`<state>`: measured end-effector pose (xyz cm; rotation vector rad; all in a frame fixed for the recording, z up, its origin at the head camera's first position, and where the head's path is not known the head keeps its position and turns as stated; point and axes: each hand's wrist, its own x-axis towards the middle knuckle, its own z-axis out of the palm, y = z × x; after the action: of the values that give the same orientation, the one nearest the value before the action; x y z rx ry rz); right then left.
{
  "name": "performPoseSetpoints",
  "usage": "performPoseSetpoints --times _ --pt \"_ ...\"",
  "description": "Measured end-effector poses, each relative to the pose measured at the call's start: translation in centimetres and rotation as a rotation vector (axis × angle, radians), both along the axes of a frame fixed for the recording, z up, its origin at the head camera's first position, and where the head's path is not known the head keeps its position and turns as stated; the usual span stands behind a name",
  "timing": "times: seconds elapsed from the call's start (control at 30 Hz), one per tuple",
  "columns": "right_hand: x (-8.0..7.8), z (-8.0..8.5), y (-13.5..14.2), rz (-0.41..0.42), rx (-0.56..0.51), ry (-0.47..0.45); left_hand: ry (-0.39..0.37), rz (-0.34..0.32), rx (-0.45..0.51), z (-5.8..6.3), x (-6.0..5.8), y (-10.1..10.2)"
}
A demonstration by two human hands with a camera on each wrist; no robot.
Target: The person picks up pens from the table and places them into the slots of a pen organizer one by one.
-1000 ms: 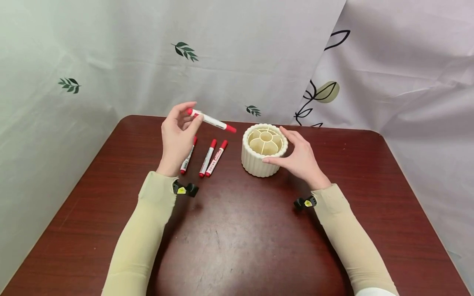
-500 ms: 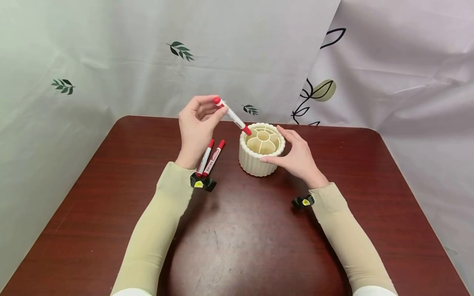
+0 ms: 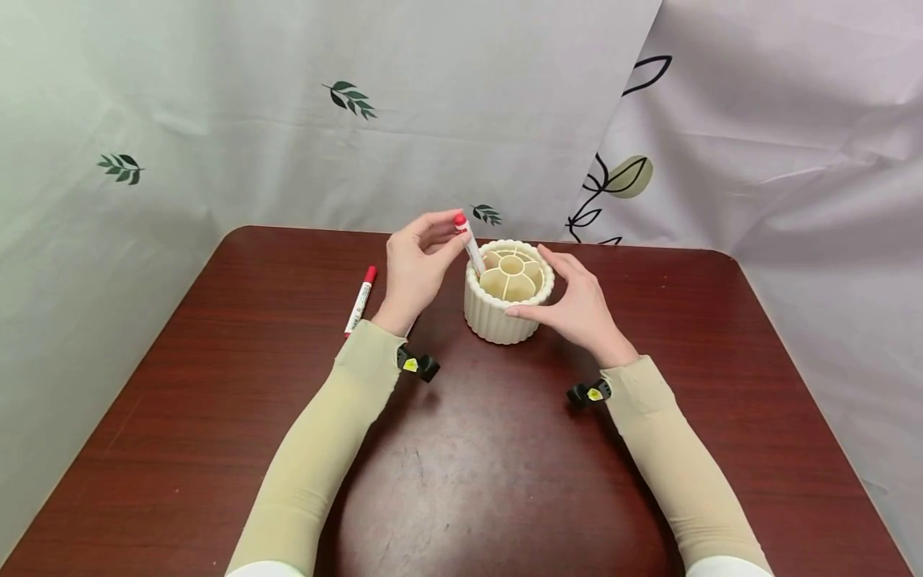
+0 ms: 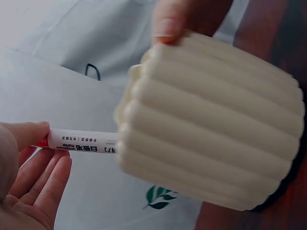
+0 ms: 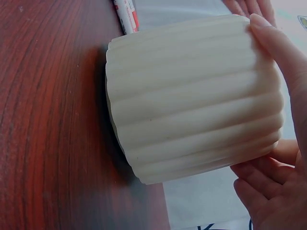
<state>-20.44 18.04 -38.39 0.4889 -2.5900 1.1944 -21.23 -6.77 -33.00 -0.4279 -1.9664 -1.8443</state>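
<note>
My left hand (image 3: 418,271) pinches a red-capped whiteboard marker (image 3: 473,252) near its upper end, between thumb and fingers. The marker leans, and its lower end is inside a left-hand compartment of the cream, ribbed pen holder (image 3: 497,322). In the left wrist view, the white barrel (image 4: 81,140) passes behind the scalloped rim, which hides its far end. My right hand (image 3: 590,311) grips the holder from the right, thumb at the front rim and fingers at the back. The holder stands upright on the table, its compartments arranged around a round central one.
A red-capped marker (image 3: 360,303) lies on the dark wood table (image 3: 519,449) left of my left wrist. Another marker (image 5: 126,17) shows beyond the holder in the right wrist view. A pale leaf-print curtain (image 3: 433,128) hangs behind the table.
My left hand has moved right to the holder, and its marker has swung from nearly level to steep, with the lower end now inside. My right hand keeps its grip on the holder.
</note>
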Motion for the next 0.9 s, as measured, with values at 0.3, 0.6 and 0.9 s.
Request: performPoseSetpoints --times 0.3,0.6,0.9 --pt "0.1 0.0 -0.1 0.005 -0.006 0.006 -0.013 -0.055 -0.082 -2.9 -1.3 0.4" --pt "0.1 -0.1 0.0 0.000 -0.004 0.006 -0.060 -0.058 -0.167 -3.7 -1.1 0.6" --pt "0.2 0.0 0.0 0.001 0.008 -0.003 -0.034 -0.035 -0.144 -3.1 -0.3 -0.7"
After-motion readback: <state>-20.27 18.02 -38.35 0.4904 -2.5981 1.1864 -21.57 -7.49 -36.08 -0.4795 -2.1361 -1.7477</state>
